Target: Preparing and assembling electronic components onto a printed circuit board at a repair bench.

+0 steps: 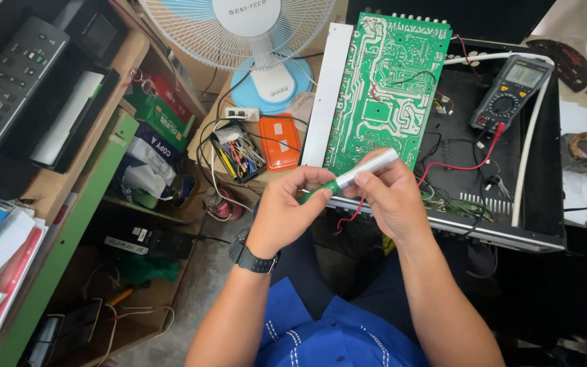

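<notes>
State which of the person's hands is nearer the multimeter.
Right. The right hand is below-left of the multimeter; the left hand lies farther left, beyond it.

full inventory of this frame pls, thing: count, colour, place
Pen-shaped tool with silver barrel and green end: 1, silver and green, held between both hands.
Printed circuit board: 1, green, tilted up out of the black chassis.
Open metal chassis: 1, black, right of centre.
Handheld multimeter: 1, dark grey, on the chassis, red lead attached.
Flat plastic case: 1, orange, left of the board.
Small parts tray: 1, black, beside the orange case.
Desk fan: 1, white with pale blue base, top centre.
Wooden shelf unit: 1, brown with green edge, left.
Wristwatch: 1, black, on the left wrist.
Left hand: grips the green end.
Right hand: holds the silver barrel.
</notes>
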